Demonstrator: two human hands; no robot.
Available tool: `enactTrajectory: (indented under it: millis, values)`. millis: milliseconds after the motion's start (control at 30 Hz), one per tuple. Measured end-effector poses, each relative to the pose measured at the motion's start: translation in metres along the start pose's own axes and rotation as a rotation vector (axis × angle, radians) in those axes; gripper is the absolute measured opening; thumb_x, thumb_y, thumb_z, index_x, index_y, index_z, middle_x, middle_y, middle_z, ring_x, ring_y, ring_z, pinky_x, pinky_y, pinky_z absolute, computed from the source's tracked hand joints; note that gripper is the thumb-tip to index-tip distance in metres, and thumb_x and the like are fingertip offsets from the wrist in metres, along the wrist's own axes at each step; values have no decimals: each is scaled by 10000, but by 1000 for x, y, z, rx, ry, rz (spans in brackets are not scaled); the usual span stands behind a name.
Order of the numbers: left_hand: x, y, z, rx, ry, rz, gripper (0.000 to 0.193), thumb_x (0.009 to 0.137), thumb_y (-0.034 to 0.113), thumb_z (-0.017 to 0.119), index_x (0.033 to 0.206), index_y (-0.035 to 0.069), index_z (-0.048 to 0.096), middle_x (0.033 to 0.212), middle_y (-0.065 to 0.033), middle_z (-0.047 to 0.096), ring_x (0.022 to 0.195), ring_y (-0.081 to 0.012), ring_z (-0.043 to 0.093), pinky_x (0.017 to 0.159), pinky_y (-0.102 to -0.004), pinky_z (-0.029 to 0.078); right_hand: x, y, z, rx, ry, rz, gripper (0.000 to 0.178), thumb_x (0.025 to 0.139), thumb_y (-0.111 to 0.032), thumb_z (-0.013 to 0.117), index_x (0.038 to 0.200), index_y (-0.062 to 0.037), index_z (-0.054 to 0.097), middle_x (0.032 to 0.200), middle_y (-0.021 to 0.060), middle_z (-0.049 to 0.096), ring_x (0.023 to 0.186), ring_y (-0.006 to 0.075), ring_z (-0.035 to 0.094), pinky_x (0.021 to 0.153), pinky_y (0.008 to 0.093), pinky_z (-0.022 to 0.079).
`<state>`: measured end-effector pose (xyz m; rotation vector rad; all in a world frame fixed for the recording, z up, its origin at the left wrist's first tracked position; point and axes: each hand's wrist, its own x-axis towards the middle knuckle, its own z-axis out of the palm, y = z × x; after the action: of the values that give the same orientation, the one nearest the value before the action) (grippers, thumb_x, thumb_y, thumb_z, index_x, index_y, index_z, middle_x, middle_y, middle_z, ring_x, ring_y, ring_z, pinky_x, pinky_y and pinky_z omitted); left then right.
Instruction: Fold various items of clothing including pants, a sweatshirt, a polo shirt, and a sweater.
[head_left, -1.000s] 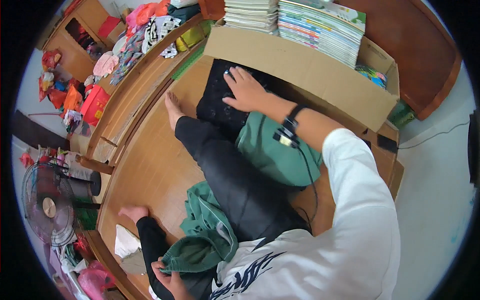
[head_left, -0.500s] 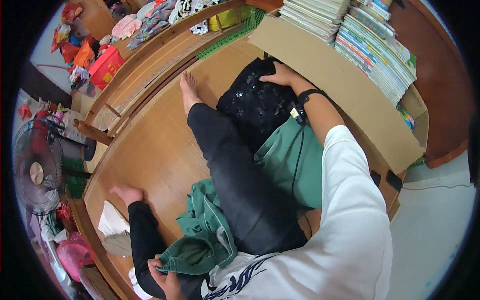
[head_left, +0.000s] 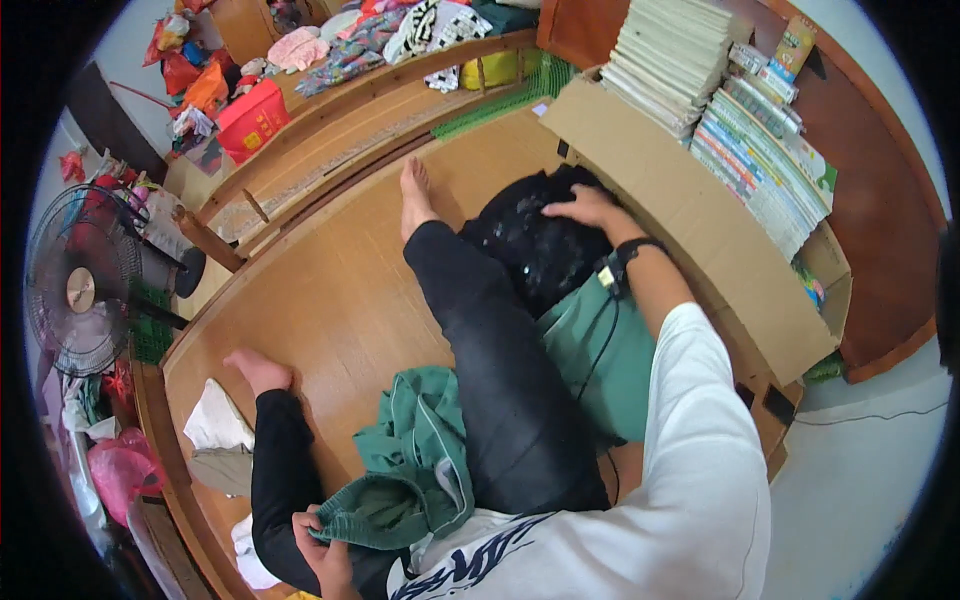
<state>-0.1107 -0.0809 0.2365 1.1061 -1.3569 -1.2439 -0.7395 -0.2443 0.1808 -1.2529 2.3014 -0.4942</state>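
Note:
My left hand (head_left: 325, 555) is closed on the ribbed elastic edge of a green garment (head_left: 420, 415) with pale piping, gathered over my lap. Its round opening faces up. Over a black cloth with shiny specks (head_left: 535, 240), my right hand (head_left: 585, 210) is spread with the thumb apart, seemingly resting on it and not gripping. This black cloth is bunched beyond my knee, against a cardboard box. More green fabric (head_left: 600, 350) lies between my bent leg and my right arm; whether it belongs to the same garment is hidden by the leg.
The cardboard box (head_left: 690, 220) holds stacked books (head_left: 755, 160) along the right. A wooden rail (head_left: 370, 95) borders the bed boards (head_left: 330, 300). White cloth (head_left: 217, 415) lies by my left foot. Beyond the edge stand a fan (head_left: 82, 285) and a red box (head_left: 252, 120).
The view has shifted, so the scene sits lower and further right. The black cloth looks more bunched under my right hand. My left hand keeps its hold on the green garment.

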Motion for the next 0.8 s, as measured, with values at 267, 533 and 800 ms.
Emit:
enactTrajectory:
  millis: [267,533,800]
  values:
    - [-2,4,7,-37,-87,-18,324,712,-68,579,824,94,321,808,-31,407,726,-106,396,653,-209,351,-1,-14,7,-172,-9,-25,1120,617,-641,654,1350,90,226,1354,276,338,1256,375,347,1043,399,289]
    - [-10,-2,-3,-27,-55,-35,328,718,-66,592,826,95,326,806,-36,424,727,-103,408,662,-211,358,-31,-12,-24,-233,216,-39,1273,505,-645,724,1334,148,173,1381,323,244,1301,379,270,1080,356,220]
    - [-6,-1,-5,18,-23,5,320,723,-61,584,829,96,326,797,-36,415,716,-110,399,656,-214,352,-135,-58,-10,-12,271,-369,709,666,-389,735,1188,24,488,1186,234,506,1123,361,462,975,396,361]
